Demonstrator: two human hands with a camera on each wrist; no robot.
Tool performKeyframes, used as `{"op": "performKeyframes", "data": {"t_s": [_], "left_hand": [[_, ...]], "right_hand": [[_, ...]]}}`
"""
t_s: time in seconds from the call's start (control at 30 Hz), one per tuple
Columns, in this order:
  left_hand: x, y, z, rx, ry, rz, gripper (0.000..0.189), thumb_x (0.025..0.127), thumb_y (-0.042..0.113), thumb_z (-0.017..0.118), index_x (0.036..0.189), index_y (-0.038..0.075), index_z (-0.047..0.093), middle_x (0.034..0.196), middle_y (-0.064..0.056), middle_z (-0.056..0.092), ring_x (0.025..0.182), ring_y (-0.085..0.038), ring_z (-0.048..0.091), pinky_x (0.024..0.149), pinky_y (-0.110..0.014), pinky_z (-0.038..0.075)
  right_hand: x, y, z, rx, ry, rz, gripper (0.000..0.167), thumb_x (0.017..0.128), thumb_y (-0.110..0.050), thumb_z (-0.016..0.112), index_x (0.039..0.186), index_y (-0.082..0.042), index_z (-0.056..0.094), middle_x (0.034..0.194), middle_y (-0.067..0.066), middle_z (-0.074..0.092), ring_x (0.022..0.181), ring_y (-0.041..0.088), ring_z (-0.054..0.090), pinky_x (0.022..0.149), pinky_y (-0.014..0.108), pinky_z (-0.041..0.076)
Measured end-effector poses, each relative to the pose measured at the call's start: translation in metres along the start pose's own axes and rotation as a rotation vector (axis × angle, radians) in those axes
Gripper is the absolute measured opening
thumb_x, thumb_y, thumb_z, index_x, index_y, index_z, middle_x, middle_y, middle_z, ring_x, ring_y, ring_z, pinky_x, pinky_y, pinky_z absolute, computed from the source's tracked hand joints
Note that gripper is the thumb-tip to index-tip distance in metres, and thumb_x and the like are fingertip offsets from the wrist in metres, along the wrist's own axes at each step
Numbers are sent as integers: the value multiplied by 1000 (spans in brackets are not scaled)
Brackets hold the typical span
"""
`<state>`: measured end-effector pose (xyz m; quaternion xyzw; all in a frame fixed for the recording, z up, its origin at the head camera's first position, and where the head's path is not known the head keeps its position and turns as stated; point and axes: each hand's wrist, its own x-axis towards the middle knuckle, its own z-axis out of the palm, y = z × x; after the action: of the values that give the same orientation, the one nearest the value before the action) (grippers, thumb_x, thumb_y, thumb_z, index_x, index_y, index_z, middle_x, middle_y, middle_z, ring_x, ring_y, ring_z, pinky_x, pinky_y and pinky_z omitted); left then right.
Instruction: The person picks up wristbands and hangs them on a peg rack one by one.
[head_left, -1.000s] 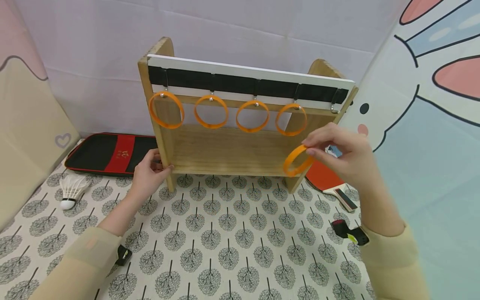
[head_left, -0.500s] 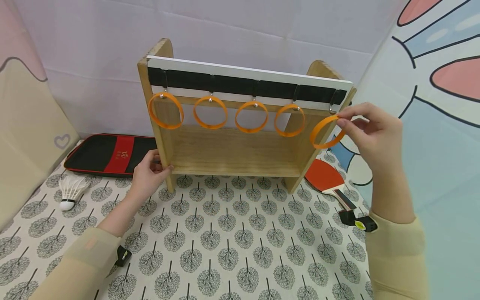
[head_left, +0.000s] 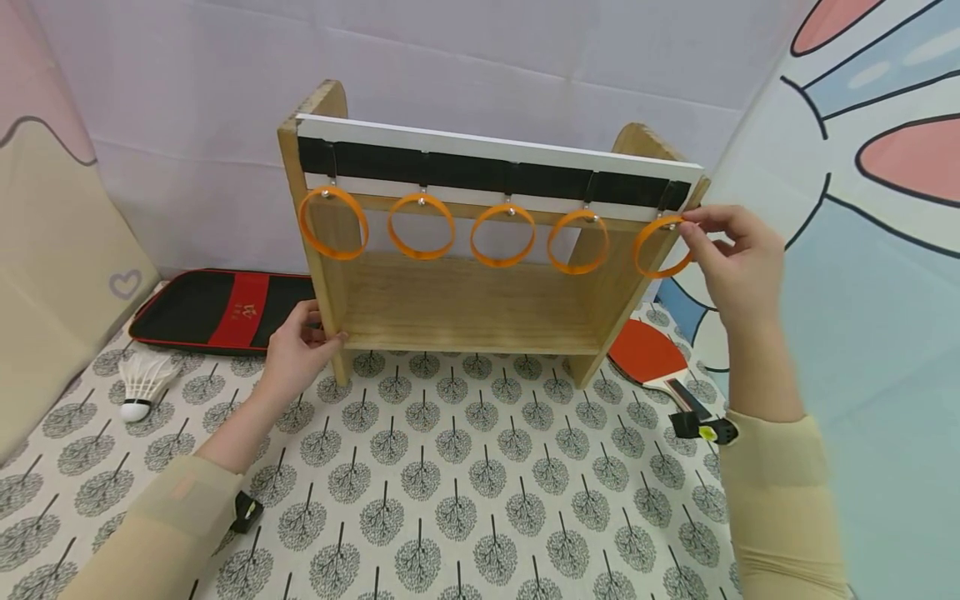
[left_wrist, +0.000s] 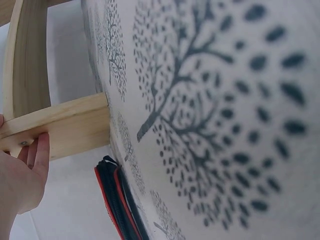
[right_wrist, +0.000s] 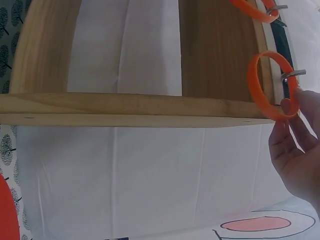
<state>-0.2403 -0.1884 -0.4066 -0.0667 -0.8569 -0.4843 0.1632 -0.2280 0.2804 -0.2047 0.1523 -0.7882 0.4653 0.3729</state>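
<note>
My right hand (head_left: 738, 262) pinches an orange ring (head_left: 660, 275) by its upper right edge at the rightmost hook of the wooden rack (head_left: 465, 304). In the right wrist view the metal hook (right_wrist: 294, 74) passes through this ring, and the fingertips hold its lower rim. Several more orange rings hang from hooks along the rack, the leftmost ring (head_left: 302, 221) near the left side panel. My left hand (head_left: 296, 346) grips the foot of that panel, thumb in front; the left wrist view shows its fingers (left_wrist: 42, 152) against the wood.
Behind the left hand lies a black and red case (head_left: 247, 308), with a shuttlecock (head_left: 142, 383) in front of it. A red table tennis bat (head_left: 648, 354) lies right of the rack. The tree-patterned cloth (head_left: 465, 467) covers the table; printed fabric hangs behind and at the sides.
My right hand has risen with the orange ring, gone right, then come slightly left, bringing the ring onto the rightmost hook. The left hand keeps its grip on the rack.
</note>
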Motion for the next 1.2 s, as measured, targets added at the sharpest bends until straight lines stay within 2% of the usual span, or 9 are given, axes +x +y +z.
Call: {"op": "performKeyframes", "data": {"t_s": [0.2, 0.47, 0.63, 0.73, 0.8, 0.93, 1.07, 1.2], "left_hand": [[1, 0, 1, -5, -2, -1, 47, 89, 23, 64, 131, 10, 46, 116, -14, 57, 91, -22, 61, 63, -16, 51], [4, 0, 3, -7, -22, -10, 50, 90, 27, 63, 135, 12, 45, 118, -13, 56, 95, -23, 61, 64, -17, 51], [7, -3, 2, -1, -28, -6, 53, 90, 30, 64, 137, 13, 45, 119, -12, 57, 98, -26, 61, 64, -18, 51], [8, -2, 0, 11, -32, -4, 56, 90, 32, 64, 138, 11, 44, 120, -14, 57, 99, -28, 62, 64, -17, 50], [7, 1, -4, 33, -37, 2, 59, 90, 34, 64, 140, 11, 43, 121, -14, 57, 100, -29, 62, 64, -17, 50], [3, 13, -14, 73, -40, 30, 64, 88, 38, 65, 141, 11, 41, 121, -13, 59, 104, -29, 61, 65, -15, 48], [-3, 36, -28, 83, -5, 67, 66, 88, 34, 66, 144, 13, 38, 123, -13, 59, 110, -28, 59, 73, -18, 52], [-14, 67, -41, 129, 81, 105, 63, 91, 29, 63, 146, 15, 36, 131, -13, 55, 115, -28, 56, 87, -38, 50]], "right_hand": [[-4, 19, 2, 23, -20, 33, 12, 86, -10, 68, 98, -7, 72, 92, -6, 66, 81, 11, 59, 64, 15, 50], [-7, 19, -4, 76, -24, 22, 17, 86, -5, 66, 102, 1, 69, 96, -3, 67, 84, 13, 59, 63, 15, 50], [-10, 14, -8, 170, -23, -17, 16, 84, 1, 66, 99, 5, 68, 95, 4, 69, 83, 15, 57, 62, 15, 50], [-13, 8, -7, 171, -37, -58, 17, 84, 2, 66, 100, 7, 68, 95, 6, 68, 83, 16, 56, 63, 16, 50], [-16, 3, -5, 118, -43, -85, 17, 85, 0, 66, 100, 6, 68, 95, 6, 68, 82, 15, 56, 64, 16, 50], [-25, -5, 1, 53, -82, -128, 18, 85, 0, 66, 102, 5, 68, 96, 7, 67, 83, 16, 59, 66, 16, 51], [-36, -10, 8, 25, -123, -151, 20, 83, 4, 67, 103, 6, 66, 98, 3, 67, 87, 13, 60, 72, 14, 51], [-50, -15, 17, 76, -144, -167, 25, 78, 14, 66, 103, 10, 64, 99, 4, 68, 90, 12, 60, 77, 16, 51]]}}
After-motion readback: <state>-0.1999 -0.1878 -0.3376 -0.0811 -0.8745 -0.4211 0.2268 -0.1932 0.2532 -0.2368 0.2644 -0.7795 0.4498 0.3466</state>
